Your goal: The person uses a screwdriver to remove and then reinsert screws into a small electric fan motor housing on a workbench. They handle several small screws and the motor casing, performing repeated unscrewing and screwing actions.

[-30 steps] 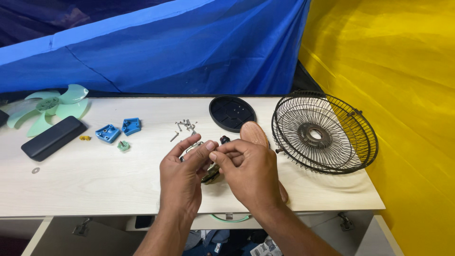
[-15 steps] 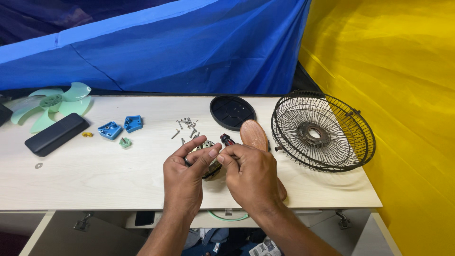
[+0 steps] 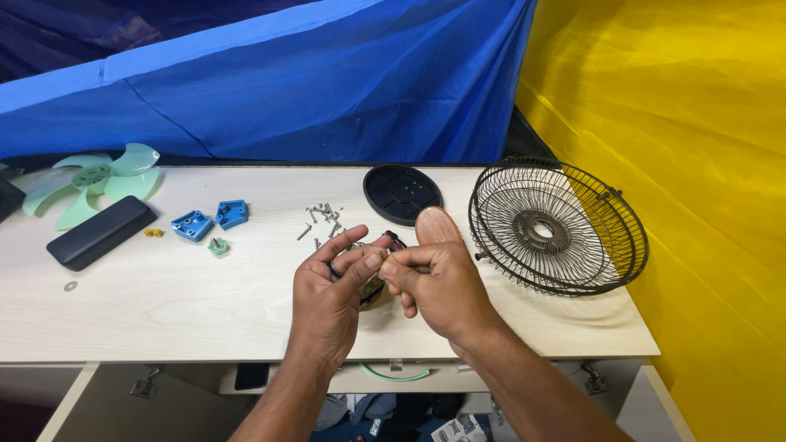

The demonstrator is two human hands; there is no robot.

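Note:
My left hand (image 3: 327, 299) and my right hand (image 3: 438, 286) meet over the front middle of the pale table (image 3: 164, 311). Together they pinch a small round metal part (image 3: 372, 290), mostly hidden by the fingers. The left thumb and forefinger close on its top, and the right fingertips press in from the right. A tan rounded handle (image 3: 436, 225) with a red and black piece (image 3: 395, 240) shows just behind my right hand. Whether the hand holds it is hidden.
Loose screws (image 3: 321, 217) lie behind the hands, next to a black round plate (image 3: 401, 194). A wire fan guard (image 3: 557, 225) sits at the right. At the left are two blue brackets (image 3: 209, 219), a green fan blade (image 3: 90, 184) and a black bar (image 3: 100, 232).
The hands stay in the same spot. The fingers have shifted slightly on the small part.

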